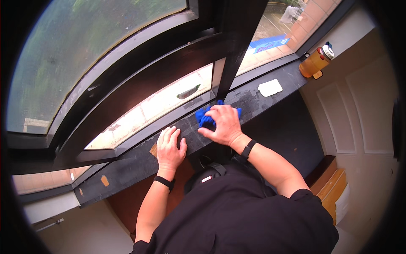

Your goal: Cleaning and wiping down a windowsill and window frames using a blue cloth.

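My right hand (223, 123) grips a crumpled blue cloth (205, 118) and presses it on the dark window sill (190, 128), close to the frame's vertical post. Wet-looking smears mark the sill around and beyond the cloth. My left hand (170, 147) rests palm down on the same sill, to the left of the cloth, fingers pointing to the window and holding nothing. A small tan chipped patch (153, 150) shows beside its fingers. Part of the cloth is hidden under my right palm.
Farther right on the sill lie a flat white piece (270, 87) and an amber bottle with a white cap (316, 60). The dark window frame (206, 47) rises close ahead. Outside on the ledge is a small packet-like object (188, 92). Wooden boards (331, 187) stand at the lower right.
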`<state>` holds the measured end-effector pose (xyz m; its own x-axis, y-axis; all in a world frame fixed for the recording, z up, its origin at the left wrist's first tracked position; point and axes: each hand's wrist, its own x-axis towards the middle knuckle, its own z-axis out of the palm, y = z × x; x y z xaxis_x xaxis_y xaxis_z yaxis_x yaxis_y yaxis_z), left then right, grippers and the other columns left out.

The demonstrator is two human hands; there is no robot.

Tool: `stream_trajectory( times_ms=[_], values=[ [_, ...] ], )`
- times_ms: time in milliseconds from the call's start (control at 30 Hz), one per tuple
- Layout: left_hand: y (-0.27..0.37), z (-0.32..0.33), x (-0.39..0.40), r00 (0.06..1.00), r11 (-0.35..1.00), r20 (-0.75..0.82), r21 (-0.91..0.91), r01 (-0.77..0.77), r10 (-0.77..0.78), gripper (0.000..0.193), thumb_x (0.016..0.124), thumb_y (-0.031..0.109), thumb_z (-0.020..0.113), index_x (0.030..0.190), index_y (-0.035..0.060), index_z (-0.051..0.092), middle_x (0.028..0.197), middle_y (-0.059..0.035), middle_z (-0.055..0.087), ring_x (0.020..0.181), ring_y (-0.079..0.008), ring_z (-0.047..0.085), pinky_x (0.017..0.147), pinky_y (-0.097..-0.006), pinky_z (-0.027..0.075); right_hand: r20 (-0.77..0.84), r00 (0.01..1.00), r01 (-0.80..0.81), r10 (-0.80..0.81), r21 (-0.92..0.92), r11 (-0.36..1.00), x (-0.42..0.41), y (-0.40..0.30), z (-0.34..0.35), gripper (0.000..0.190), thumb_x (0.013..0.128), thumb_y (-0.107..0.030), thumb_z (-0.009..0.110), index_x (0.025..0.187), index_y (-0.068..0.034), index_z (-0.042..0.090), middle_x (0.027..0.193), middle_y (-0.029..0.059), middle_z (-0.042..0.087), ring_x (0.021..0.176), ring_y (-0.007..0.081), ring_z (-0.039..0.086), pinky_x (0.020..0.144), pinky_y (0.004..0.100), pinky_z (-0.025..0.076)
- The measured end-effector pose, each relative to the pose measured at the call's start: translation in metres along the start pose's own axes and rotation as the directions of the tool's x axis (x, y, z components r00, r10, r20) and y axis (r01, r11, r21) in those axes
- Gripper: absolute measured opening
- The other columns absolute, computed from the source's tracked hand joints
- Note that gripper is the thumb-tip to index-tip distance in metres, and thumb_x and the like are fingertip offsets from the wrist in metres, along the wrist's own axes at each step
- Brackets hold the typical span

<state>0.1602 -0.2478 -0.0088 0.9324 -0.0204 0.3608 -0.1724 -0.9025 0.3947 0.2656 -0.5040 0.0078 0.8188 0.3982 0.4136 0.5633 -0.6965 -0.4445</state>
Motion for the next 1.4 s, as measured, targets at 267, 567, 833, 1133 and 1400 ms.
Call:
stream_trajectory(
  times_ms=[267, 567, 833, 1133, 1400],
  values=[
    [0.002, -0.001, -0.003, 1.0, 1.0, -0.001, 0.025, 0.002, -0.002, 0.039, 0.096, 0.02, 0.083, 0.13, 0.003, 0.078, 0.141, -0.0183, 0.076, 0.14, -0.0431, 0.067, 0.126, -0.0533, 0.051, 0.073, 0.996, 0.053, -0.058, 0.058, 0.997, 0.001, 0.036, -0.011, 0.037, 0.082, -0.031, 0.092, 0.111, -0.015, 0.075, 0.123, 0.0105, 0.069, 0.119, 0.0362, 0.065, 0.104, 0.0511, 0.052],
    [0.005, 0.001, 0.002, 1.0, 0.999, -0.023, 0.035, 0.015, -0.014, 0.038, 0.091, 0.017, 0.083, 0.127, 0.0042, 0.08, 0.139, -0.0163, 0.077, 0.138, -0.0416, 0.069, 0.125, -0.0521, 0.051, -0.191, 0.942, -0.293, 0.276, -0.063, 0.954, 0.024, 0.107, -0.013, 0.039, 0.088, -0.023, 0.091, 0.12, -0.011, 0.072, 0.127, 0.0149, 0.07, 0.123, 0.0403, 0.062, 0.109, 0.0524, 0.05],
    [0.015, -0.001, 0.001, 0.999, 0.993, -0.008, 0.116, 0.033, -0.032, 0.036, 0.093, 0.018, 0.083, 0.126, 0.0053, 0.08, 0.139, -0.0173, 0.078, 0.138, -0.0409, 0.07, 0.123, -0.0518, 0.053, 0.173, 0.921, 0.246, -0.348, 0.433, 0.867, 0.008, 0.048, -0.018, 0.047, 0.087, -0.025, 0.095, 0.127, -0.013, 0.074, 0.139, 0.0149, 0.069, 0.131, 0.0411, 0.064, 0.112, 0.053, 0.053],
    [0.169, 0.076, 0.037, 0.983, 0.957, -0.038, 0.228, 0.182, -0.178, 0.078, 0.094, 0.042, 0.09, 0.164, 0.0206, 0.062, 0.165, -0.0204, 0.058, 0.154, -0.0442, 0.053, 0.13, -0.066, 0.039, 0.194, 0.964, 0.122, -0.18, 0.281, 0.952, 0.029, 0.168, -0.06, 0.013, 0.099, -0.022, 0.083, 0.102, -0.01, 0.078, 0.105, 0.0125, 0.078, 0.104, 0.0365, 0.075, 0.091, 0.0457, 0.061],
    [0.225, 0.127, 0.072, 0.996, 0.993, -0.02, 0.08, 0.086, -0.084, 0.058, 0.09, 0.032, 0.091, 0.144, 0.0233, 0.073, 0.155, -0.0129, 0.064, 0.145, -0.0391, 0.059, 0.127, -0.0648, 0.042, 0.266, 0.962, -0.215, 0.058, 0.609, 0.764, 0.033, 0.185, -0.05, 0.018, 0.107, -0.024, 0.077, 0.1, -0.007, 0.076, 0.092, 0.0167, 0.08, 0.084, 0.0378, 0.079, 0.078, 0.0475, 0.063]
  ],
)
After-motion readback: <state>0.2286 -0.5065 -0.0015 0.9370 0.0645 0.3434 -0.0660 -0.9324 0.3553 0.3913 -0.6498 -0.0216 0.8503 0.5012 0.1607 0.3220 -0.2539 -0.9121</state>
